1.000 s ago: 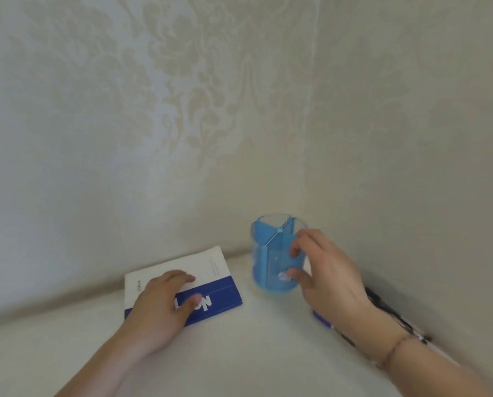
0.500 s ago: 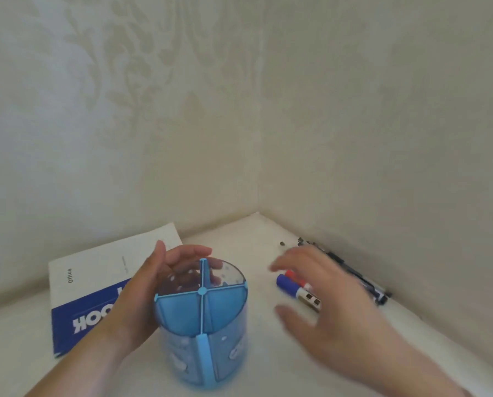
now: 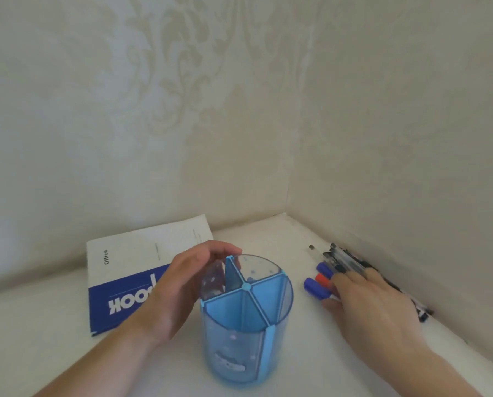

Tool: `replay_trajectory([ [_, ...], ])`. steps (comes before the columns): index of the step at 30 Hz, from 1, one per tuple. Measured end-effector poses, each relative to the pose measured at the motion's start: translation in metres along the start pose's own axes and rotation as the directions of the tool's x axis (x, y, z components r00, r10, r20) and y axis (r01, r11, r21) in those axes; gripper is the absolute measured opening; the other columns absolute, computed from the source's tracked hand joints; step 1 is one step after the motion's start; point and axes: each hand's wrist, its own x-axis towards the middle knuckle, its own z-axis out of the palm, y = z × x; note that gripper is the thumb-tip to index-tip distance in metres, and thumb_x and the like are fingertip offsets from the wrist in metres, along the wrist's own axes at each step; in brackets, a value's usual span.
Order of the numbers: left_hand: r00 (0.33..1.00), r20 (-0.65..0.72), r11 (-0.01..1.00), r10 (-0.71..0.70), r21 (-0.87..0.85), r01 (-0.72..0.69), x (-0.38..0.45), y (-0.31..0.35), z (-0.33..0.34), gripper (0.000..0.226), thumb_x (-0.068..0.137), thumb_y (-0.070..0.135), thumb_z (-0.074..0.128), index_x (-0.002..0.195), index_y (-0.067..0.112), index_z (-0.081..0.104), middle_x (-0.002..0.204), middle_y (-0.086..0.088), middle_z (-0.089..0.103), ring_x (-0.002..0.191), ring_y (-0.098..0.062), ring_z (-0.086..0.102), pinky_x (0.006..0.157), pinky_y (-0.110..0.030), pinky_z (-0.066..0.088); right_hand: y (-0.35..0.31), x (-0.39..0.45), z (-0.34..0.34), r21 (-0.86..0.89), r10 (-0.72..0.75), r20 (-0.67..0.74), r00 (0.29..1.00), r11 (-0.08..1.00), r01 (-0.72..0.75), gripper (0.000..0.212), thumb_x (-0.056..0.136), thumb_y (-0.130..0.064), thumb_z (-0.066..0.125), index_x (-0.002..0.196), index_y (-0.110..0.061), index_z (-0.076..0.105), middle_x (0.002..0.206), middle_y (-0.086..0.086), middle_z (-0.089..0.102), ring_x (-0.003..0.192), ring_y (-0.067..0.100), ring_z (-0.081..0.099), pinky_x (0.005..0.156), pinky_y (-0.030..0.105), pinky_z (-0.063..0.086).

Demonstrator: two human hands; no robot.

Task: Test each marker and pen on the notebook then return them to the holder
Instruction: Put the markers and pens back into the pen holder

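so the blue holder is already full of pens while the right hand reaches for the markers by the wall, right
Not quite. In the head view the blue holder has no pens in the compartments that show; the pens and markers lie on the surface by the wall. The right hand does reach onto them.

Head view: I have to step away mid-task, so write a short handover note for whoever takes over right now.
Left hand: curled round the blue holder at its rim, steadying it.
Right hand: fingers laid flat over the markers and pens by the right wall; nothing lifted yet.
Notebook: closed, flat, behind the left hand.
Done: the holder stands upright and its visible compartments look empty.
Left: open the notebook, test every marker and pen, return each to the holder.
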Motion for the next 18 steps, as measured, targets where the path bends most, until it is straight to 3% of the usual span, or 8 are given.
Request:
replay_trajectory([
  [2, 1.000, 0.012, 1.000, -0.003, 0.031, 0.002, -0.001, 0.002, 0.000, 0.053, 0.071, 0.058, 0.067, 0.102, 0.016, 0.072, 0.100, -0.010, 0.067, 0.093, -0.023, 0.062, 0.080, -0.028, 0.052, 0.002, 0.003, -0.020, 0.272, 0.062, -0.103, 0.993, 0.962, -0.031, 0.010, 0.094, -0.039, 0.053, 0.099, -0.032, 0.048, 0.090, -0.012, 0.062, 0.079, 0.010, 0.055, 0.059, 0.027, 0.044],
  [5, 1.000, 0.017, 0.996, -0.003, 0.089, 0.001, 0.000, 0.001, 0.000, 0.042, 0.075, 0.049, 0.058, 0.100, 0.018, 0.072, 0.100, -0.013, 0.066, 0.094, -0.024, 0.061, 0.083, -0.033, 0.049, -0.010, 0.016, -0.066, 0.854, 0.161, -0.210, 0.964, 0.510, 0.101, 0.031, 0.095, -0.011, 0.054, 0.110, -0.034, 0.040, 0.081, -0.002, 0.068, 0.053, 0.007, 0.059, 0.048, 0.013, 0.045],
  [7, 1.000, 0.031, 0.994, -0.001, 0.111, -0.003, 0.001, -0.001, 0.000, 0.042, 0.076, 0.049, 0.055, 0.100, 0.018, 0.072, 0.103, -0.017, 0.065, 0.095, -0.027, 0.059, 0.087, -0.040, 0.047, -0.024, 0.018, -0.086, 0.937, 0.230, -0.328, 0.916, 0.203, 0.284, 0.042, 0.094, -0.009, 0.053, 0.119, -0.039, 0.037, 0.081, 0.008, 0.067, 0.047, 0.023, 0.054, 0.039, 0.023, 0.043],
  [9, 0.999, 0.051, 0.990, 0.012, 0.139, -0.019, 0.001, -0.004, -0.002, 0.042, 0.078, 0.049, 0.053, 0.102, 0.019, 0.071, 0.106, -0.014, 0.067, 0.098, -0.027, 0.060, 0.090, -0.044, 0.047, -0.039, 0.014, -0.082, 0.893, 0.188, -0.448, 0.874, 0.052, 0.446, 0.041, 0.093, -0.011, 0.051, 0.121, -0.037, 0.038, 0.084, 0.011, 0.067, 0.047, 0.028, 0.052, 0.037, 0.027, 0.041],
  [11, 0.996, 0.070, 0.981, 0.058, 0.181, -0.070, 0.000, -0.006, -0.002, 0.043, 0.082, 0.047, 0.051, 0.108, 0.018, 0.068, 0.111, -0.009, 0.067, 0.102, -0.029, 0.062, 0.093, -0.050, 0.048, -0.048, 0.006, -0.066, 0.891, 0.117, -0.452, 0.884, 0.020, 0.453, 0.043, 0.091, -0.012, 0.052, 0.119, -0.041, 0.040, 0.085, 0.007, 0.070, 0.052, 0.019, 0.057, 0.044, 0.024, 0.043],
  [14, 0.969, 0.070, 0.920, 0.238, 0.304, -0.248, -0.003, -0.007, 0.001, 0.058, 0.087, 0.059, 0.050, 0.122, 0.013, 0.060, 0.125, -0.008, 0.060, 0.109, -0.034, 0.057, 0.092, -0.054, 0.047, -0.051, -0.003, -0.046, 0.881, -0.060, -0.386, 0.920, 0.270, 0.388, 0.042, 0.086, -0.021, 0.061, 0.113, -0.049, 0.043, 0.091, -0.003, 0.072, 0.064, 0.012, 0.061, 0.052, 0.027, 0.045],
  [16, 0.917, 0.107, 0.819, 0.383, 0.420, -0.391, -0.005, -0.008, 0.004, 0.069, 0.089, 0.067, 0.042, 0.122, 0.009, 0.060, 0.132, -0.007, 0.053, 0.118, -0.031, 0.053, 0.095, -0.042, 0.046, -0.047, -0.006, -0.042, 0.805, -0.124, -0.403, 0.907, 0.423, 0.416, 0.030, 0.086, -0.033, 0.066, 0.109, -0.042, 0.050, 0.097, -0.010, 0.070, 0.071, 0.010, 0.059, 0.056, 0.027, 0.045],
  [18, 0.873, 0.174, 0.733, 0.455, 0.483, -0.479, -0.006, -0.007, 0.006, 0.069, 0.091, 0.068, 0.038, 0.117, 0.009, 0.062, 0.131, -0.007, 0.051, 0.123, -0.029, 0.051, 0.099, -0.031, 0.042, -0.041, -0.004, -0.043, 0.795, -0.125, -0.420, 0.899, 0.428, 0.430, 0.024, 0.084, -0.043, 0.063, 0.107, -0.039, 0.056, 0.102, -0.012, 0.066, 0.071, 0.009, 0.057, 0.057, 0.027, 0.046],
])
